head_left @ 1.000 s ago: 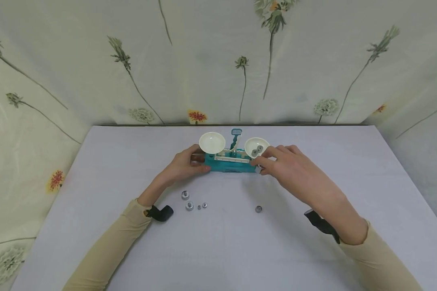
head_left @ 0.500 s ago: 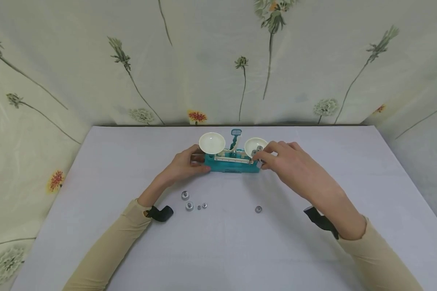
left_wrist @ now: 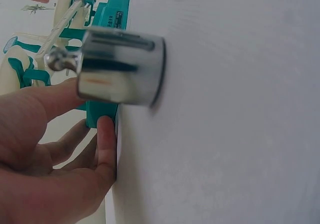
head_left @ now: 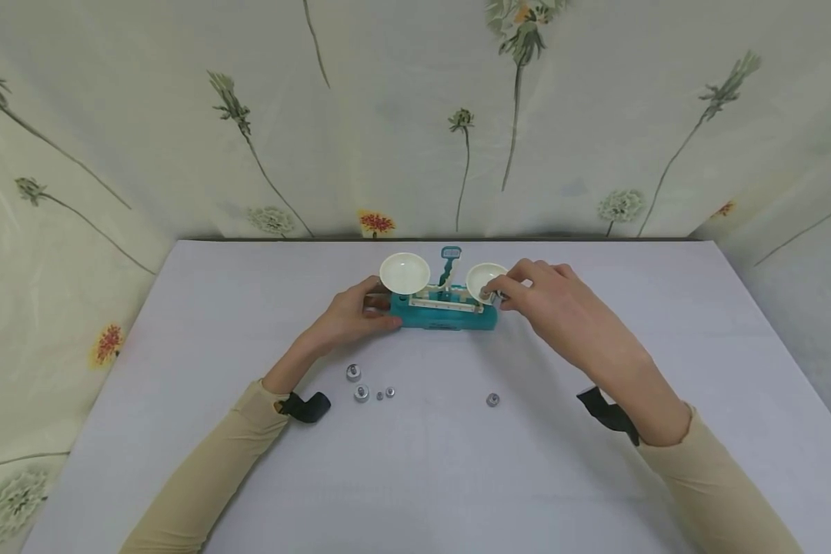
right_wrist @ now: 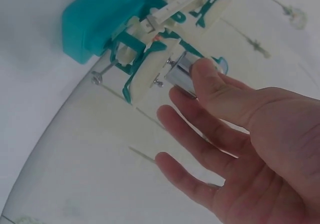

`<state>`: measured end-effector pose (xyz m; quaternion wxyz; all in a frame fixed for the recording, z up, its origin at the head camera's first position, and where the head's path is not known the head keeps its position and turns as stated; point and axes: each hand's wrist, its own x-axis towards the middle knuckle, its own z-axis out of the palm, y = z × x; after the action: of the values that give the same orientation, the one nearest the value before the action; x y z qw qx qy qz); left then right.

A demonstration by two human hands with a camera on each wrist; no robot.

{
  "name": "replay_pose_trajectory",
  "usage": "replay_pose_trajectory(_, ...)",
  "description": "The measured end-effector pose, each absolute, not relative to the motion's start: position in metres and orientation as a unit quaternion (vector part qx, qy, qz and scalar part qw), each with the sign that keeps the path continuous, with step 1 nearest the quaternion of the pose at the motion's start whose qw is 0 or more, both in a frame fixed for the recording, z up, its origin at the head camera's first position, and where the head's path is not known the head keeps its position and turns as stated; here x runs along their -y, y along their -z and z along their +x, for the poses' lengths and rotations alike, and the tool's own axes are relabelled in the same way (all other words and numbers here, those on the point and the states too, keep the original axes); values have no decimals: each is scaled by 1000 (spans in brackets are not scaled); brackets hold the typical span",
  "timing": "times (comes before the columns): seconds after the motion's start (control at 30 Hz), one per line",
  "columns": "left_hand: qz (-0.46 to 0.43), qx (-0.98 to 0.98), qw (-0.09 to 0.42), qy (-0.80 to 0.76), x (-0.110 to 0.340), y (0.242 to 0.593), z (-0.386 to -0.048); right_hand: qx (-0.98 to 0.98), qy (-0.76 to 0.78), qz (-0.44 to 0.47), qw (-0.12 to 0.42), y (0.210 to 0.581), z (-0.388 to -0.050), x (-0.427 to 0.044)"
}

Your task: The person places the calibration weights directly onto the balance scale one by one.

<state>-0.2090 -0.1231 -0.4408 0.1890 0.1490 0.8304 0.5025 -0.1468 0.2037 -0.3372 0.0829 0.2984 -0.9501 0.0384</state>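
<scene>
Near the centre of the head view, a teal balance scale (head_left: pixel 443 317) stands on the white tabletop (head_left: pixel 422 485), its left end gripped between the thumb and bent fingers of the left hand (head_left: pixel 346 315). The right hand (head_left: pixel 561 315) pinches a silver cylindrical weight (right_wrist: pixel 181 74) at the right pan (head_left: pixel 480 275), its other fingers loosely bent. Four loose weights (head_left: pixel 362 393) lie below and left of centre, a fifth weight (head_left: pixel 493 399) below and right.

On the table (head_left: pixel 429 477), four weights (head_left: pixel 362 394) lie before the scale (head_left: pixel 443 318) at left, one weight (head_left: pixel 493 400) at right.
</scene>
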Motion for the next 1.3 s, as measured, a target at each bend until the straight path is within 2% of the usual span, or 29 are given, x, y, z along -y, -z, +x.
replay_pose_trajectory(0.17, 148, -832, 188, -501, 123, 441, -210, 952, -37, 293, 76, 338, -150, -203)
replay_pose_trajectory(0.73, 147, -833, 187, -499, 123, 442, -211, 944, -44, 307, 110, 344, -163, -206)
replay_pose_trajectory(1.3, 144, -841, 186, -487, 122, 443, -211, 948, -45, 300, 96, 349, -169, -203)
